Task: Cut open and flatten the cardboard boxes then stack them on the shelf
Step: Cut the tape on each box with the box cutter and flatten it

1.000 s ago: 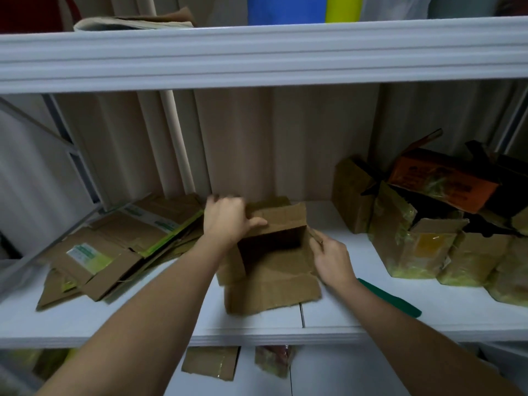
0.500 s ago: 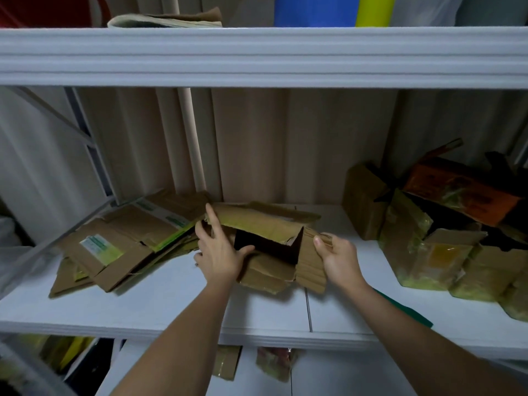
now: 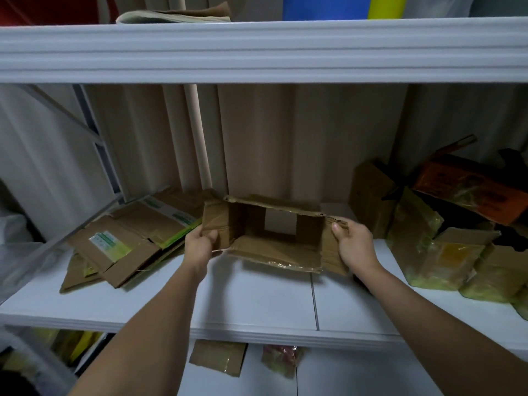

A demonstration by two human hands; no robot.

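Note:
A brown cardboard box [image 3: 274, 247] is held over the middle of the white shelf [image 3: 257, 307], open at both ends so I see through it to the back. My left hand [image 3: 200, 247] grips its left flap, thumb on top. My right hand [image 3: 354, 245] grips its right flap. A stack of flattened boxes [image 3: 125, 241] with green labels lies on the shelf to the left, close to the held box.
Several unflattened boxes [image 3: 445, 252] with yellowish tape crowd the shelf's right end, an orange one [image 3: 468, 190] on top. A white upper shelf [image 3: 257, 52] hangs overhead. A pole [image 3: 200, 138] stands at the back. Cardboard scraps [image 3: 220, 358] lie on the shelf below.
Both hands have pulled the box's sides apart and raised it, so it went from a collapsed shape to an open tube facing me.

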